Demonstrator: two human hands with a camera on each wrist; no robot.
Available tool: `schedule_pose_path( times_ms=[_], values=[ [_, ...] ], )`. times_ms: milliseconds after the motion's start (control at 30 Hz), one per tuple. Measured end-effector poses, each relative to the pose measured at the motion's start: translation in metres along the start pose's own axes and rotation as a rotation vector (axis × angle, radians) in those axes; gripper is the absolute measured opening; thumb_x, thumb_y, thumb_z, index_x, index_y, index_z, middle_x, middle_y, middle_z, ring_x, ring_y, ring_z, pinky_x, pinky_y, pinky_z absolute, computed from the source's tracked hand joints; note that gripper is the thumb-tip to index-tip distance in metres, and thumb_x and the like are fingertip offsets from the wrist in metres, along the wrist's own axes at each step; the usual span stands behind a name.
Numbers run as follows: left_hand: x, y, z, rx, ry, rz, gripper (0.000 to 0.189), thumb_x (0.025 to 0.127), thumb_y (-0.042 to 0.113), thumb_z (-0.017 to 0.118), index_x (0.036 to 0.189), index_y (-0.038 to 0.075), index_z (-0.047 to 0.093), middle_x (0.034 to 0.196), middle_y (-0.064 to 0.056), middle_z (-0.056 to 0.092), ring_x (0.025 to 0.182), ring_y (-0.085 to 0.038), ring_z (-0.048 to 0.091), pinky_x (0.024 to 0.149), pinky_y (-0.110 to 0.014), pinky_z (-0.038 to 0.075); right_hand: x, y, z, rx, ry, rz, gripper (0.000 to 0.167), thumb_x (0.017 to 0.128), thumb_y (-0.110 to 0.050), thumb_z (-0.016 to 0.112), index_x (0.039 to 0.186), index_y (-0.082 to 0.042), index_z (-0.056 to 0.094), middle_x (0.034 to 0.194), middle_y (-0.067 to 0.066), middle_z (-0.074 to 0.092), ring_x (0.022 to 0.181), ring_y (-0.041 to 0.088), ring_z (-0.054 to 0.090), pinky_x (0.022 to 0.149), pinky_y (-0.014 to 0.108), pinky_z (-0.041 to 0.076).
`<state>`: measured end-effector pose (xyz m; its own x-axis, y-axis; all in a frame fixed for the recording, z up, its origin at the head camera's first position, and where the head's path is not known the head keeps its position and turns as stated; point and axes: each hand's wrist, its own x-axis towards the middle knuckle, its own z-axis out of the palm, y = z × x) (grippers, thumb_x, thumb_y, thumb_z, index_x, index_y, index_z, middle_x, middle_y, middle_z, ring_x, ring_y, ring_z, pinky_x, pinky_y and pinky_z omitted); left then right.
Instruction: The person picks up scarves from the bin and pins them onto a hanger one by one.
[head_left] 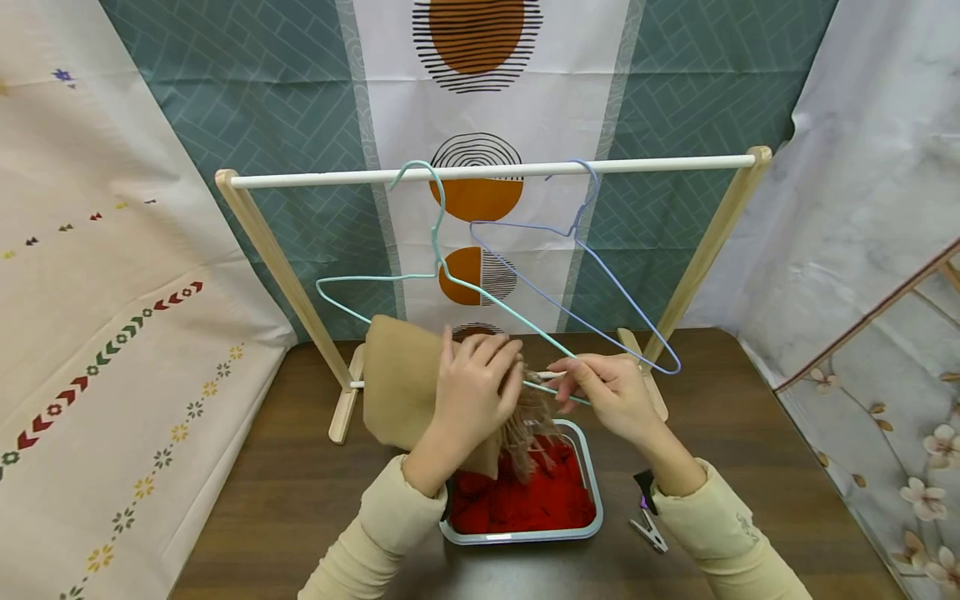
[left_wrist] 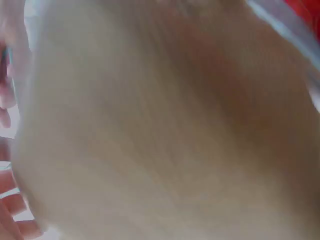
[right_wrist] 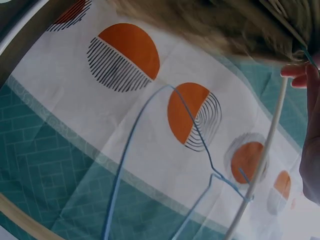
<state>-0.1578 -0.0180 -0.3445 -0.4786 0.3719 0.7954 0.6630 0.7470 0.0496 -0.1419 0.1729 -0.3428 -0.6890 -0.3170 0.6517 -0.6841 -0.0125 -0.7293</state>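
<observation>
A tan fringed scarf [head_left: 401, 383] lies over the lower part of a mint-green clothes hanger [head_left: 510, 312], its fringe hanging toward the right. My left hand [head_left: 476, 387] rests against the scarf with fingers spread and loosely bent. Blurred scarf fabric [left_wrist: 150, 125] fills most of the left wrist view, with fingertips past its edge. At the hanger's right end, my right hand [head_left: 611, 392] pinches the wire between thumb and fingers. The hanger's hook hangs on a white rail [head_left: 315, 179]. In the right wrist view, my right hand [right_wrist: 312, 130] shows at the right edge, below the bunched scarf.
A blue hanger [head_left: 630, 300] hangs on the rail to the right. Below my hands stands a grey-rimmed tray [head_left: 596, 500] holding red cloth [head_left: 540, 500]. A clip [head_left: 651, 532] lies right of the tray. Wooden posts [head_left: 285, 283] hold up the rail on the brown table [head_left: 262, 500].
</observation>
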Motion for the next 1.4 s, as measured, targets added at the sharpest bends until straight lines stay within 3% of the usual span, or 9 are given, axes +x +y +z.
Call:
schedule_pose_path(
  times_ms=[200, 367, 500, 667, 833, 967, 1133, 1267, 1400],
  values=[
    [-0.020, 0.002, 0.004, -0.005, -0.059, 0.095, 0.025, 0.077, 0.020, 0.064, 0.099, 0.009, 0.069, 0.110, -0.010, 0.062, 0.109, -0.030, 0.050, 0.095, -0.067, 0.020, -0.001, 0.003, 0.001, 0.054, 0.037, 0.062, 0.023, 0.093, 0.009, 0.039, 0.089, 0.017, 0.060, 0.061, 0.016, 0.060, 0.071, 0.015, 0.066, 0.054, 0.034, 0.053],
    [-0.029, -0.009, 0.000, -0.046, -0.009, 0.158, 0.036, 0.077, 0.016, 0.062, 0.112, 0.010, 0.063, 0.117, -0.012, 0.057, 0.114, -0.031, 0.047, 0.094, -0.067, 0.021, 0.000, -0.001, -0.003, 0.043, 0.017, 0.087, 0.023, 0.094, 0.006, 0.039, 0.090, 0.017, 0.059, 0.063, 0.013, 0.060, 0.072, 0.014, 0.066, 0.059, 0.032, 0.053],
    [-0.037, -0.021, -0.005, -0.097, 0.045, 0.175, 0.035, 0.088, 0.027, 0.054, 0.115, 0.007, 0.061, 0.118, -0.014, 0.055, 0.113, -0.032, 0.047, 0.093, -0.067, 0.023, 0.002, -0.002, -0.007, 0.061, 0.009, 0.077, 0.023, 0.094, 0.007, 0.038, 0.090, 0.019, 0.058, 0.062, 0.015, 0.059, 0.073, 0.015, 0.066, 0.059, 0.032, 0.053],
    [-0.045, -0.031, -0.008, -0.095, 0.107, 0.143, 0.042, 0.092, 0.038, 0.046, 0.110, 0.005, 0.063, 0.117, -0.018, 0.055, 0.111, -0.034, 0.048, 0.093, -0.066, 0.024, 0.004, -0.001, -0.009, 0.081, 0.007, 0.042, 0.023, 0.093, 0.009, 0.038, 0.088, 0.020, 0.058, 0.061, 0.015, 0.059, 0.073, 0.015, 0.067, 0.057, 0.033, 0.053],
    [-0.048, -0.021, -0.004, -0.022, 0.130, 0.064, 0.057, 0.074, 0.049, 0.064, 0.111, 0.006, 0.062, 0.120, -0.020, 0.051, 0.113, -0.037, 0.045, 0.093, -0.068, 0.022, 0.003, -0.002, -0.008, 0.076, 0.000, 0.058, 0.023, 0.094, 0.007, 0.039, 0.089, 0.019, 0.058, 0.062, 0.015, 0.059, 0.074, 0.018, 0.067, 0.060, 0.032, 0.053],
    [-0.047, -0.009, 0.002, 0.019, 0.201, 0.012, 0.050, 0.066, 0.034, 0.071, 0.106, 0.005, 0.063, 0.119, -0.021, 0.050, 0.112, -0.038, 0.044, 0.091, -0.068, 0.024, 0.003, -0.004, -0.006, 0.048, -0.007, 0.095, 0.023, 0.094, 0.005, 0.039, 0.091, 0.017, 0.059, 0.062, 0.013, 0.060, 0.075, 0.017, 0.067, 0.065, 0.032, 0.053],
    [-0.040, -0.003, 0.007, 0.068, 0.352, -0.003, 0.017, 0.075, 0.006, 0.054, 0.087, 0.005, 0.066, 0.097, -0.014, 0.059, 0.096, -0.034, 0.055, 0.085, -0.067, 0.032, 0.002, -0.005, -0.005, 0.035, 0.010, 0.116, 0.023, 0.094, 0.006, 0.039, 0.091, 0.016, 0.060, 0.062, 0.012, 0.060, 0.075, 0.017, 0.067, 0.065, 0.033, 0.053],
    [-0.033, -0.005, 0.004, 0.039, 0.362, -0.031, 0.016, 0.082, 0.001, 0.046, 0.078, 0.006, 0.061, 0.084, -0.011, 0.060, 0.085, -0.031, 0.058, 0.083, -0.068, 0.033, 0.000, -0.003, -0.005, -0.004, 0.017, 0.152, 0.023, 0.094, 0.004, 0.040, 0.092, 0.013, 0.061, 0.063, 0.011, 0.061, 0.073, 0.018, 0.067, 0.064, 0.034, 0.053],
    [-0.028, -0.009, -0.004, -0.042, 0.343, -0.057, 0.015, 0.077, -0.001, 0.048, 0.082, 0.005, 0.060, 0.083, -0.011, 0.060, 0.081, -0.031, 0.057, 0.083, -0.068, 0.033, 0.000, 0.002, -0.004, -0.009, 0.007, 0.163, 0.023, 0.094, 0.004, 0.041, 0.092, 0.014, 0.061, 0.063, 0.012, 0.061, 0.071, 0.020, 0.067, 0.061, 0.035, 0.053]
  ],
)
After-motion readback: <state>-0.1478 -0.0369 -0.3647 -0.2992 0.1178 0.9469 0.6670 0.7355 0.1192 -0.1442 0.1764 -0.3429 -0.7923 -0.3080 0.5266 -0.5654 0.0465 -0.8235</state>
